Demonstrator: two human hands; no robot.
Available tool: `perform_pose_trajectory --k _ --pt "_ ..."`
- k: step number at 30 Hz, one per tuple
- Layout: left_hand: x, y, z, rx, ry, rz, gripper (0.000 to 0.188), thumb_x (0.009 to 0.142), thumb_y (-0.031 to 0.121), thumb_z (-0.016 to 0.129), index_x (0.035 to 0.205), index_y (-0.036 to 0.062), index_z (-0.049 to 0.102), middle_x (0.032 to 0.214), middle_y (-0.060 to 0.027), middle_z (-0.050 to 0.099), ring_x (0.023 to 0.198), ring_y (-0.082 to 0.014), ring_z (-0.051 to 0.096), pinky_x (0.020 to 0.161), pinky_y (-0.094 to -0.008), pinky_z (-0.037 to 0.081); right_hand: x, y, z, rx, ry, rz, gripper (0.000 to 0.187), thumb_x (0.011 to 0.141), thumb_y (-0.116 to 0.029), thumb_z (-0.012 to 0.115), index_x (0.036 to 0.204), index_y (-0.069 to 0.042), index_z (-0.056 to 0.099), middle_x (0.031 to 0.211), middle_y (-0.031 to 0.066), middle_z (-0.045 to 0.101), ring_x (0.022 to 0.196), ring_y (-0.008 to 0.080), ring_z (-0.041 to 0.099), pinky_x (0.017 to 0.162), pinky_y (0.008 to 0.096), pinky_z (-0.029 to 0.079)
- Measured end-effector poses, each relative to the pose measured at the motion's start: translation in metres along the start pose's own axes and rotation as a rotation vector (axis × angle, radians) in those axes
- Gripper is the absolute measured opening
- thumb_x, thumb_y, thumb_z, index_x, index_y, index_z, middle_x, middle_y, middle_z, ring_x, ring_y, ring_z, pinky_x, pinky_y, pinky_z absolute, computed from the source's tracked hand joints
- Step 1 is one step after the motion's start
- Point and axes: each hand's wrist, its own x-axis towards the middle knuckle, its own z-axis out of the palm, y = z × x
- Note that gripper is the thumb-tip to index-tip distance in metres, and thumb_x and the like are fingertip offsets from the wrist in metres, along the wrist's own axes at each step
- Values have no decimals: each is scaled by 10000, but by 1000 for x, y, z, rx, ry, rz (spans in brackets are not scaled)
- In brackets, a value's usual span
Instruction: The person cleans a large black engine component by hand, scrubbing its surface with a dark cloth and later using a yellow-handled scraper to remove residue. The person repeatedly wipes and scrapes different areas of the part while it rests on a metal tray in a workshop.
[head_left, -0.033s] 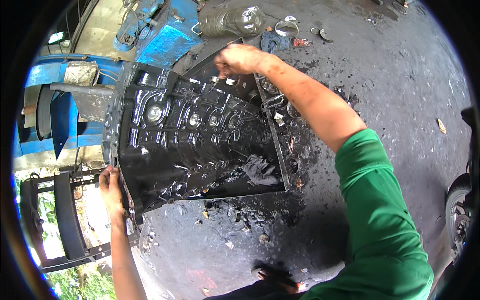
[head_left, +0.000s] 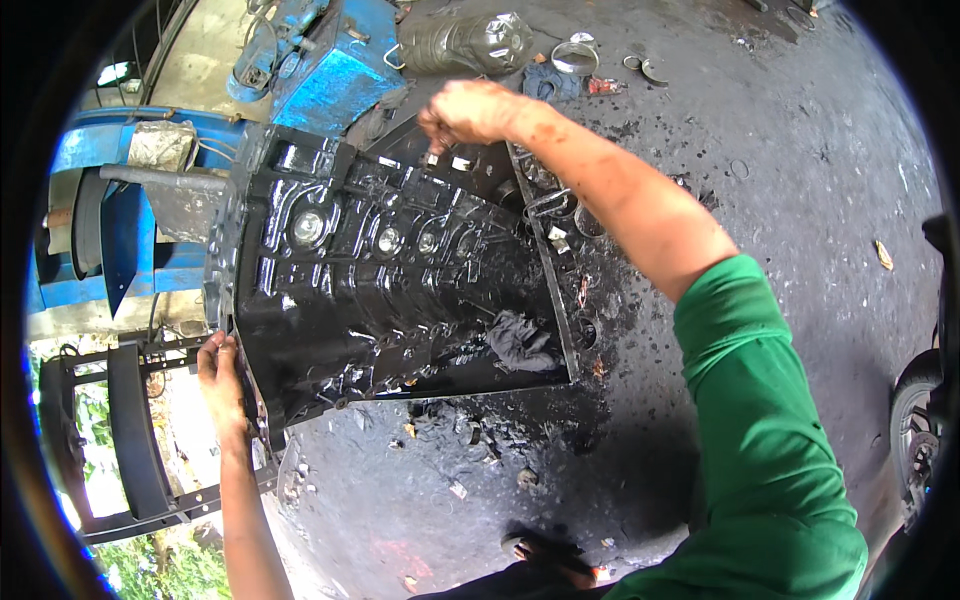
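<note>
A large engine block [head_left: 330, 285], glossy black with silver round plugs along its side, lies over a black metal tray [head_left: 470, 385]. My left hand [head_left: 220, 375] grips the edge of its wide end plate at the near left corner, thumb and fingers closed there. Across the block, my right hand [head_left: 465, 115] is above the far edge with its fingers curled downward. Whatever those fingers may hold is hidden. Just below them are small shiny metal pieces [head_left: 461, 164] along the block's far side. A dark crumpled rag [head_left: 522, 342] lies in the tray's near right part.
Behind the block stand a blue metal box [head_left: 335, 80] and a large plastic bottle [head_left: 465, 45]. Metal rings [head_left: 574, 57] and scraps lie on the stained floor. A dark metal frame [head_left: 140, 430] is at left, a wheel [head_left: 912, 420] at right.
My right hand has shifted slightly left and away from me over the far edge of the block. My left hand stays at the end plate.
</note>
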Motion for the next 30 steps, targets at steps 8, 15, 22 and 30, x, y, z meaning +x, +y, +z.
perform_pose_trajectory --k 8,15,22,30 --pt "-5 4 4 -68 29 -73 430 905 278 696 1240 24 605 1058 -103 684 937 -141 621 859 -275 481 -28 39 45 37 -209 128 249 885 -268 712 982 -50 638 913 163 696 914 356 669 779 488 503" --pt "-20 11 13 -441 114 -127 424 927 329 652 1241 52 579 1026 -93 696 943 -169 652 837 -301 501 -118 -15 36 -112 -602 245 318 808 -346 771 862 -37 720 795 195 691 759 382 668 685 468 504" --pt "-66 -194 46 -533 237 -528 496 868 402 693 1152 1 626 931 -90 675 839 -162 618 783 -316 490 -214 -103 104 104 -75 426 228 820 -58 721 1040 -3 702 923 183 728 868 280 728 746 384 560" --pt "-146 -392 110 61 -142 -632 441 853 346 718 1209 110 608 1067 -141 722 1017 -315 685 878 -424 531 -147 -254 20 48 420 244 76 936 -19 617 965 25 672 914 99 687 820 156 621 755 282 501"
